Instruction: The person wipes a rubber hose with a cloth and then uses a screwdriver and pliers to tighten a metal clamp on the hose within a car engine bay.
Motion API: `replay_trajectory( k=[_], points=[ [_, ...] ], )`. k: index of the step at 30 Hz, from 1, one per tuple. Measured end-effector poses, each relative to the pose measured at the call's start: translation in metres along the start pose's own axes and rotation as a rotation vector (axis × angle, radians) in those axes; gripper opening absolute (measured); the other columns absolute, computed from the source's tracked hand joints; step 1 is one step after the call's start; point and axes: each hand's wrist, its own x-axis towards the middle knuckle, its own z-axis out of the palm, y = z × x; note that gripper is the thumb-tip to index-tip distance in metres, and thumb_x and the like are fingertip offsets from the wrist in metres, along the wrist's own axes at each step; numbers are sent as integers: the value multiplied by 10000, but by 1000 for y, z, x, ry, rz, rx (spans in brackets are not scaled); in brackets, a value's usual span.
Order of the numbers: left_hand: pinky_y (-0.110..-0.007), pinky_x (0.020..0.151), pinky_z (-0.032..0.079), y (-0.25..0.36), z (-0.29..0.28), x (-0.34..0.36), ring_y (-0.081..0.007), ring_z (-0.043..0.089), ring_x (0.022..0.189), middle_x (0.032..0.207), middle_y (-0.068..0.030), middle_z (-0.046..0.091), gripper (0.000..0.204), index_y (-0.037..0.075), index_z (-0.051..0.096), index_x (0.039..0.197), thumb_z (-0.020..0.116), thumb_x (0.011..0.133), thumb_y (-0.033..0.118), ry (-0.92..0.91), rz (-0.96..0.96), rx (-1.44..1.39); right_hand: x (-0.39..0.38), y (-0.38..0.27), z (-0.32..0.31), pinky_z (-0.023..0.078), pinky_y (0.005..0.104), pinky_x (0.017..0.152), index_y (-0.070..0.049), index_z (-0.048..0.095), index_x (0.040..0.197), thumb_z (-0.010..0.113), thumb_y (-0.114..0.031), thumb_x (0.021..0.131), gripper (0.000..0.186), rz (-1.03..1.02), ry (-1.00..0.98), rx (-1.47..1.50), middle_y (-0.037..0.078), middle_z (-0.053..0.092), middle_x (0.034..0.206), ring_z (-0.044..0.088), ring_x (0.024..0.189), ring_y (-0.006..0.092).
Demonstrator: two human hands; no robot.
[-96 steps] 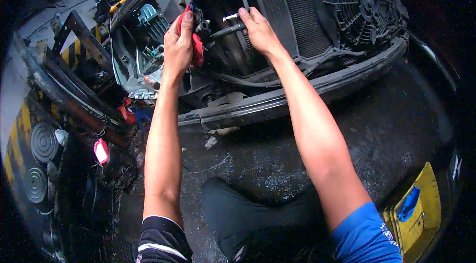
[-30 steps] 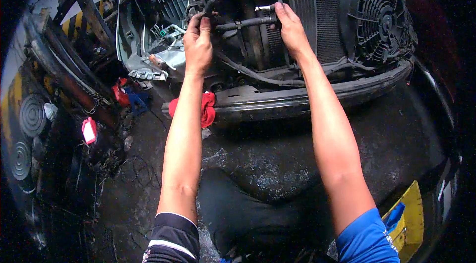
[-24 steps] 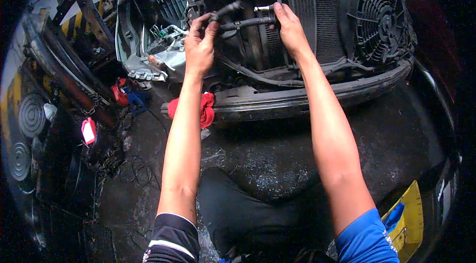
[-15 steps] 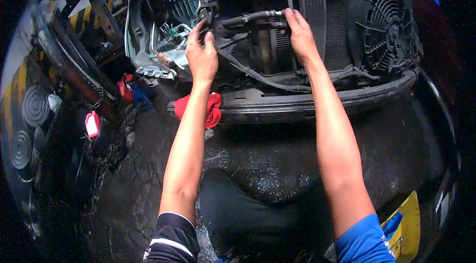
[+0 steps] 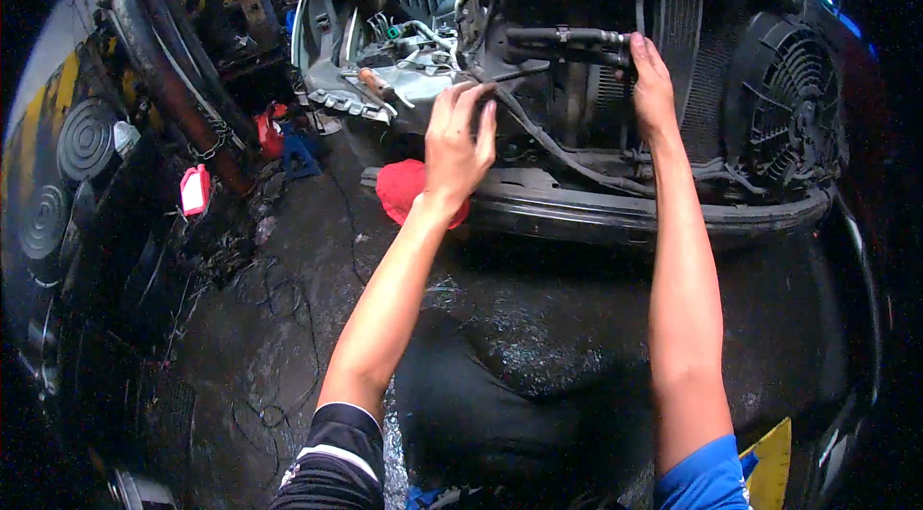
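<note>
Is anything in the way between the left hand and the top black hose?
Maybe: a thin dark tube shows between the left hand and the top hose, but I can't tell whether it really blocks the way.

Auto workshop was indicated by stripped car front [image 5: 577, 130] (cooling fan [image 5: 803, 111] exposed), hazard stripes [image 5: 62, 82], grimy floor [image 5: 538, 318].

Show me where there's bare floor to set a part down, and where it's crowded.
The dark floor between the bumper bar, right forearm and yellow object looks bare. Crowded: floor at left, with a cable, blue stand and pink container; also around the hoses beside the right hand.
</note>
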Motion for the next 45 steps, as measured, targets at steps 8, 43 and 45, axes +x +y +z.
replay_trajectory(
  k=[8,43,45],
  points=[
    [-508,1002,503,-98,-87,40,-427,631,1153,1222,-249,656,519,23,647,1255,691,963,450,-176,-407,648,4,1,1,444,278,949,7,638,1334,578,-485,1075,559,50,-20,88,29,664,1197,579,1090,128],
    [-266,577,584,39,-265,-136,-101,608,772,1136,-171,704,524,-42,453,1543,505,1112,251,289,-908,-295,-108,-16,306,492,524,950,-10,619,1331,581,-444,1027,532,-390,-344,-990,261,646,1151,617,1081,438],
    [-265,582,588,39,-269,-145,-98,607,771,1138,-172,706,520,-37,451,1547,507,1111,243,275,-896,-294,-97,-6,316,519,509,903,-9,660,1265,586,-535,1011,589,-480,-294,-1121,234,670,1115,639,1067,409]
  ],
)
